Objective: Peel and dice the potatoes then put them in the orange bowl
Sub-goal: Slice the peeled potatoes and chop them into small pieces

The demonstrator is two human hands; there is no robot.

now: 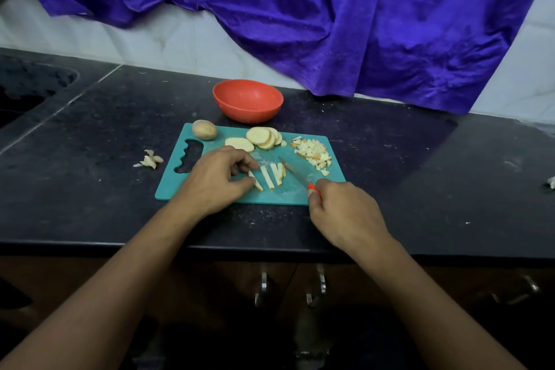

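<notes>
R hand [345, 213] is gripping the orange handle of a knife [292, 171], its blade angling up-left over the teal cutting board [300, 194]. L hand [216, 180] is pinching the leftmost of the pale potato strips [268, 176] lying mid-board. Round slices [261, 137] are fanning along the far edge, w/ a pile of dice [313, 153] showing tan skin bits at far right and a whole unpeeled potato [204, 129] at far left. The orange bowl [248, 100] is sitting just behind the board on the black counter [420, 174].

A home kitchen, seen at the counter.
A dark stone worktop [390, 159] with a sunken sink [27, 90], pale wall tiles [150, 39], cupboard handles [263, 285] below, and a cutting board [282, 191] bearing sliced potato [261, 137] beside an orange bowl [247, 100].
</notes>
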